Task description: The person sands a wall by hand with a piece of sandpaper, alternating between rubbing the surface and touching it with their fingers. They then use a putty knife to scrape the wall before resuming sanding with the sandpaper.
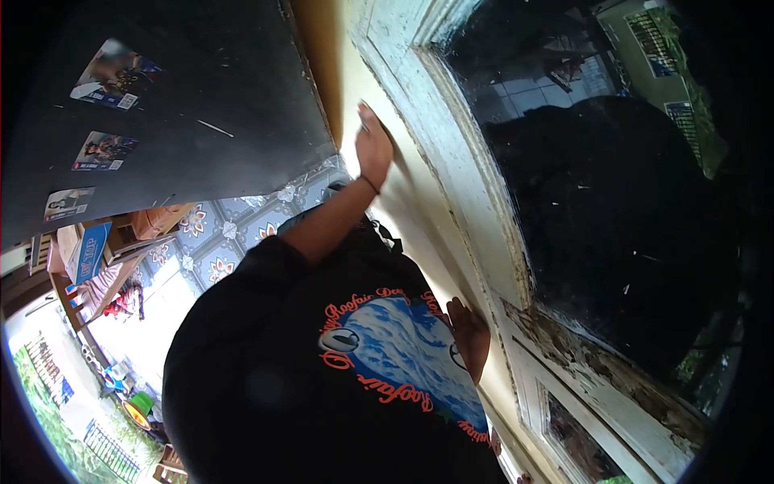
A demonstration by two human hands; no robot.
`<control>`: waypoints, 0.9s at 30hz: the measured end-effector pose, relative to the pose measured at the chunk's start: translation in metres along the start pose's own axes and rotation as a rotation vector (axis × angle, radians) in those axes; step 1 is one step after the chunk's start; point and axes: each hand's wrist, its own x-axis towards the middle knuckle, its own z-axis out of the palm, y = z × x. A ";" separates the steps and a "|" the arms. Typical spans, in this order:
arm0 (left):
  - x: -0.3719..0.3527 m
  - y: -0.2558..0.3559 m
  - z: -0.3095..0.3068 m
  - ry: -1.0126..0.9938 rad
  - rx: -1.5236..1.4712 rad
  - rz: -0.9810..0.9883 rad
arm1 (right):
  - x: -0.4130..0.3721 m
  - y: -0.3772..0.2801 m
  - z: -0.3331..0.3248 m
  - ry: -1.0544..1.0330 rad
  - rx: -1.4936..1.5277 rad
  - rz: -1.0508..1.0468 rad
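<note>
My left hand (pixel 375 152) reaches up along a narrow pale yellow wall strip (pixel 419 189), its fingers stretched out and lying against or very near that surface. A dark band circles the wrist. A small pale patch shows at the fingers; I cannot make out what it is. Lower down, my right hand (pixel 469 335) is in shadow between my body and the same wall, fingers apart and close to the surface. No object shows in it. My black T-shirt (pixel 266 371) with a blue print and orange lettering fills the lower middle and hides part of the right arm.
A worn white window frame (pixel 476 137) with dark reflective glass (pixel 597 218) runs down the right. On the left stands a dark panel (pixel 234 73) bearing several stickers. Patterned floor tiles (pixel 230 230), a wooden shelf (pixel 121 274) and a blue box (pixel 90 252) lie beyond.
</note>
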 end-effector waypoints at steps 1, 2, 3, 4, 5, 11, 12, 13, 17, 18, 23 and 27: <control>0.014 -0.003 0.001 0.031 -0.021 0.033 | 0.003 0.000 0.000 -0.030 0.016 0.007; 0.023 -0.003 0.000 0.067 -0.040 0.071 | 0.005 -0.001 0.001 -0.037 0.018 0.005; -0.003 0.019 0.001 0.057 -0.012 0.039 | 0.006 -0.001 -0.002 -0.019 0.039 0.016; -0.004 0.003 0.005 0.075 0.042 0.096 | 0.007 0.000 -0.002 0.001 0.058 0.028; -0.017 -0.008 0.011 0.113 0.064 0.308 | 0.007 0.000 -0.002 0.000 0.053 0.034; 0.021 0.014 -0.006 0.002 -0.038 0.182 | 0.004 0.000 0.008 -0.055 0.167 0.076; 0.012 0.058 -0.018 -0.101 0.021 -0.085 | 0.006 0.000 0.007 -0.039 0.155 0.084; 0.013 0.053 -0.015 -0.083 -0.040 -0.027 | 0.009 -0.001 0.009 -0.028 0.143 0.090; -0.040 0.002 0.009 -0.059 -0.059 0.298 | 0.010 -0.001 0.012 -0.008 0.071 0.020; -0.053 -0.005 0.010 -0.109 -0.081 0.380 | 0.011 -0.001 0.011 -0.002 0.070 0.020; 0.013 0.000 0.006 -0.124 -0.226 0.193 | 0.015 0.003 -0.004 -0.045 0.210 0.082; -0.048 0.004 0.019 -0.031 -0.184 0.273 | 0.014 0.003 0.006 0.044 0.148 0.039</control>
